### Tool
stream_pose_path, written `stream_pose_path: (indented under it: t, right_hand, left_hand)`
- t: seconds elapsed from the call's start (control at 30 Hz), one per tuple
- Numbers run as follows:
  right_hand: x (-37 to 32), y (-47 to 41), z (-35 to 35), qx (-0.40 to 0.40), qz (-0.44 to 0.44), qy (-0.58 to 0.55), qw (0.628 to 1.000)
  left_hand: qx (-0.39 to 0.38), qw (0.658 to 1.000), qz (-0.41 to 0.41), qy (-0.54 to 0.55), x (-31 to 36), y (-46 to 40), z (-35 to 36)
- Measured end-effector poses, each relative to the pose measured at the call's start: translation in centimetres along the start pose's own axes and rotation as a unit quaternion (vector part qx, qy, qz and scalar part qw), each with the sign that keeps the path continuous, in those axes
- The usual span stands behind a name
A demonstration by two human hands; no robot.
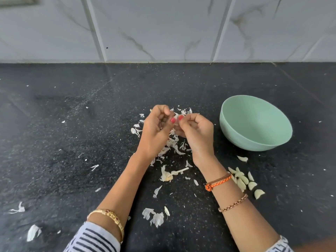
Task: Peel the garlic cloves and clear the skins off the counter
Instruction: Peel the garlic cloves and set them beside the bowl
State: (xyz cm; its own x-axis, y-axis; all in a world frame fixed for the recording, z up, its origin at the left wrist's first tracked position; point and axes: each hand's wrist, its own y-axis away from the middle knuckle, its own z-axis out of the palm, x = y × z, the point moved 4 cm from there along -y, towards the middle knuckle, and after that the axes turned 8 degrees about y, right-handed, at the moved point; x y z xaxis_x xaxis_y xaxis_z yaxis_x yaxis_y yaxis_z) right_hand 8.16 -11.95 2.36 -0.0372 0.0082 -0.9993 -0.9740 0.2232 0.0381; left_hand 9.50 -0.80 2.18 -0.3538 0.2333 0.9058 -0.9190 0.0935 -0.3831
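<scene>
Black speckled stone is filling the head view, and on this counter [72, 142] we are holding both hands raised together above a heap of papery garlic skins [174, 144]. Our left hand [156, 130] is curling its fingers inward, thumb tip meeting the right thumb, and our right hand [196, 133] is curling likewise; between the 2 red-nailed thumbs we are pinching a small pale garlic clove [176, 118], mostly hidden by the fingers. More skins are lying scattered toward the near and left parts of the counter, and a dried garlic stem [172, 174] is resting between our forearms. Beside our right wrist, a cluster of peeled cloves [245, 180] is sitting on the stone, with 1 further clove nearer the mint-green bowl [254, 140], which is standing to the right of our hands. We are wearing a gold bangle [109, 217] on the left wrist and an orange thread [218, 182] with a copper chain [234, 203] on the right. Marbled white tiles [163, 28] are backing the counter.
</scene>
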Motion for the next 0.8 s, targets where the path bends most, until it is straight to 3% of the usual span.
stream_pose_path:
  t: [0.13, 0.37, 0.53, 0.7, 0.8]
  right_hand:
    - [-0.3, 0.2, 0.1, -0.040, -0.007, 0.020, 0.999]
    - [-0.6, 0.0, -0.5, -0.124, -0.041, 0.164, 0.978]
    - [-0.5, -0.2, -1.2, -0.062, -0.031, 0.079, 0.994]
    - [-0.5, -0.2, -1.5, -0.001, -0.032, 0.003, 0.999]
    - [-0.6, 0.0, -1.4, 0.030, -0.044, 0.004, 0.999]
  left_hand:
    - [0.036, 0.999, 0.006, -0.022, -0.1, 0.0, -0.5]
    - [0.157, 0.983, -0.021, -0.090, -0.4, -0.4, -3.3]
    - [0.069, 0.984, -0.028, -0.160, -0.2, -0.4, -3.4]
    - [-0.040, 0.990, -0.128, -0.048, -1.3, -0.3, -1.8]
    - [-0.033, 0.992, -0.116, -0.039, -1.2, -0.1, -1.1]
